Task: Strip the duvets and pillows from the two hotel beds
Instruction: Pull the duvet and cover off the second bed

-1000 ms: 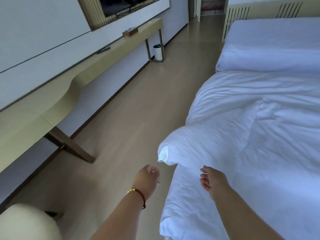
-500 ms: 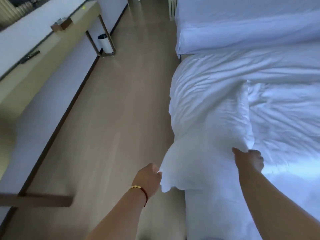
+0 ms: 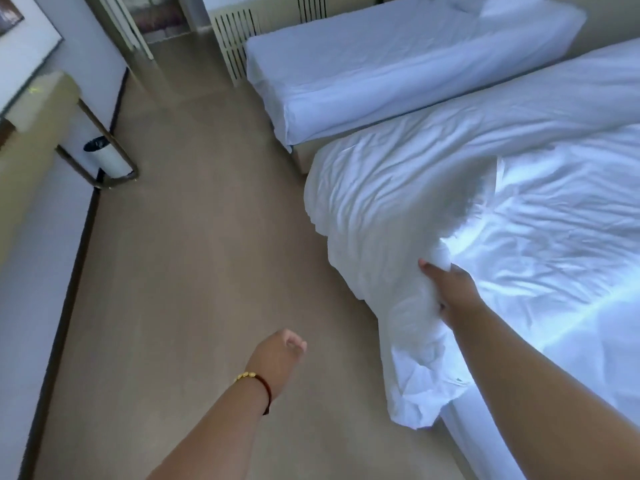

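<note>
There is just one camera, worn on the person's head, looking forward and down and tipped to one side, so the floor (image 3: 194, 258) slants. The left hand (image 3: 277, 358) at 6 o'clock and the right hand (image 3: 450, 289) at 4 o'clock are close below it. The far bed (image 3: 398, 64) sits far off at 1 o'clock.

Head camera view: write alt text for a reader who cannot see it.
A person's right hand grips a bunched corner of the rumpled white duvet on the near bed, while the left hand, with a red cord bracelet, hangs over the beige floor. A second white bed lies beyond.
</note>
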Motion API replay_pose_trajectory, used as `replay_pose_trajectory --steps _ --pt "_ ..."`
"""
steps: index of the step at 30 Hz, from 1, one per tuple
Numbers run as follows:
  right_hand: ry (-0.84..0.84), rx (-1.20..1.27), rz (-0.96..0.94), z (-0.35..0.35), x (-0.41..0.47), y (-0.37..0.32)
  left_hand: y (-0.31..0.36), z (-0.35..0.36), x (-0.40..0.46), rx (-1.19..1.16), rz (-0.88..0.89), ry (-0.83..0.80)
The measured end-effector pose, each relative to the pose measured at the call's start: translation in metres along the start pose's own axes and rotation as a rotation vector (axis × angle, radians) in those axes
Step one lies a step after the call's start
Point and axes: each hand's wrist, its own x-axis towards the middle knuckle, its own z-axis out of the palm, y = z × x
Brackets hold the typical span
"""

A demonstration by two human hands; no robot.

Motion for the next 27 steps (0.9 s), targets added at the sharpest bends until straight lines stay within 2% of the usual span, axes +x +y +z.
replay_pose_trajectory --steps 3,11,14,16,20,22,24,27 --pt "-0.02 0.117 -0.069 0.052 -0.009 -0.024 0.012 -0.029 0.04 -0.125 0.021 -0.034" --pt "0.029 0.208 -0.266 0.157 0.031 -0.081 0.069 -0.105 0.171 -0.215 0.133 -0.074" --pt "0.082 0.208 -0.355 0.2 0.065 -0.101 0.09 -0.136 0.232 -0.159 0.176 -0.072" --pt "0.114 0.082 -0.37 0.224 0.093 -0.11 0.103 -0.155 0.269 -0.144 0.2 -0.053" --pt "0.106 -0.487 -0.198 0.243 0.144 -0.092 0.128 -0.165 0.322 -0.067 0.217 -0.11" --pt "0.083 -0.655 -0.07 0.238 0.155 -0.069 0.138 -0.156 0.337 0.022 0.253 -0.173" --pt "0.158 -0.693 0.042 0.223 0.158 -0.046 0.156 -0.141 0.357 0.127 0.313 -0.259" --pt "0.401 -0.617 0.191 0.191 0.141 -0.009 0.183 -0.11 0.382 0.307 0.421 -0.396"
